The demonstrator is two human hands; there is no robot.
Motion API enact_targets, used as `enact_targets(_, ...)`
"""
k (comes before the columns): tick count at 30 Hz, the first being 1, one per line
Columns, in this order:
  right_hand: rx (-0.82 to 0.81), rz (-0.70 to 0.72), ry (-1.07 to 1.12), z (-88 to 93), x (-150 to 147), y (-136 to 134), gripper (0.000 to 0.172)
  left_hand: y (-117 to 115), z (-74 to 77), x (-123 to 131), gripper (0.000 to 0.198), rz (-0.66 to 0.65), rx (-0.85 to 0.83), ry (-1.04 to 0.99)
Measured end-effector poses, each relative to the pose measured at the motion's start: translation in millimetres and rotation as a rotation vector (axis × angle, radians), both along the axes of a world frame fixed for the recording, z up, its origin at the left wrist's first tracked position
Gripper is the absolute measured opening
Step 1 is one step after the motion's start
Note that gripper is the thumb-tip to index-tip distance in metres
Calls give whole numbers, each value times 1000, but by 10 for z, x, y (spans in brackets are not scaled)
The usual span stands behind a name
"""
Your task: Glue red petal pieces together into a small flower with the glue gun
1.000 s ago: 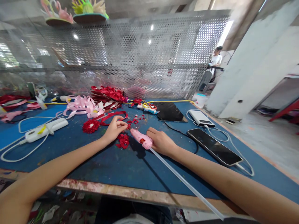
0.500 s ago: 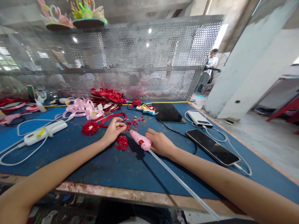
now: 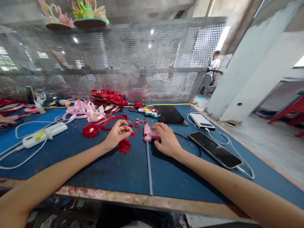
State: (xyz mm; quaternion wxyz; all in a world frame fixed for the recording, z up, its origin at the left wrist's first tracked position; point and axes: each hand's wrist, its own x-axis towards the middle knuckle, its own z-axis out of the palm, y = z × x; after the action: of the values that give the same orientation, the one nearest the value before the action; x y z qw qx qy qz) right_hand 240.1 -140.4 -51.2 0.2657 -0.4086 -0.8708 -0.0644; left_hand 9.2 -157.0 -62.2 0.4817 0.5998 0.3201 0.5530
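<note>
The worn front edge of the blue table [image 3: 114,195] is nearest to you. From there a clear glue stick [image 3: 149,167] runs straight toward 12 o'clock into the back of the pink glue gun [image 3: 149,134], which lies on the table.

Your right hand [image 3: 168,140] rests on the gun from its 3 o'clock side, with the fingers spread loosely over the handle. You cannot tell if they really grip it.

Your left hand [image 3: 117,133] is half closed, and its thumb and forefinger are pressed together on a small red scrap [image 3: 132,134]. Just below it, at 5 o'clock, lies a little pile of red petals [image 3: 124,146].

At 9 o'clock from the left hand is a finished red flower [image 3: 91,130], and further that way a white power strip [image 3: 44,134] with a yellow label, too small to read.

At 3 o'clock from your right hand a black phone [image 3: 215,149] lies with a dark screen and a white cable. Behind it, at 1 o'clock, are a white power bank [image 3: 201,120] and a black tablet [image 3: 171,114].

Further, at 11 o'clock, you see pink ribbon [image 3: 80,110] and a heap of red ribbon [image 3: 109,96]. A metal mesh panel [image 3: 142,57] closes the far side of the table. Far away at 1 o'clock a person [image 3: 212,73] sits in a white shirt.
</note>
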Motion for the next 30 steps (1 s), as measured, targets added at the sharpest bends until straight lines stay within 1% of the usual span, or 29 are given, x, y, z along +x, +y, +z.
enact_targets(2,10,211,136,-18,-19,-12,21,-48,-6,27,38,-88,-31,21)
enact_targets(4,-1,371,208,-46,-52,-34,10,-88,-14,57,39,-155,-62,42)
enact_targets(8,18,523,230,-97,-116,-76,6,-134,-27,110,41,-218,-101,80)
enact_targets(13,8,658,248,-127,-143,-71,7,-141,-49,132,44,-201,-125,119)
enact_targets(17,33,702,244,-130,-146,-65,9,-137,-70,125,44,-170,-118,139)
enact_targets(23,46,705,225,-139,-149,-71,11,-140,-78,125,44,-178,-109,153)
enact_targets(30,-50,674,197,-101,-181,-127,12,-147,-76,123,41,-180,-91,171)
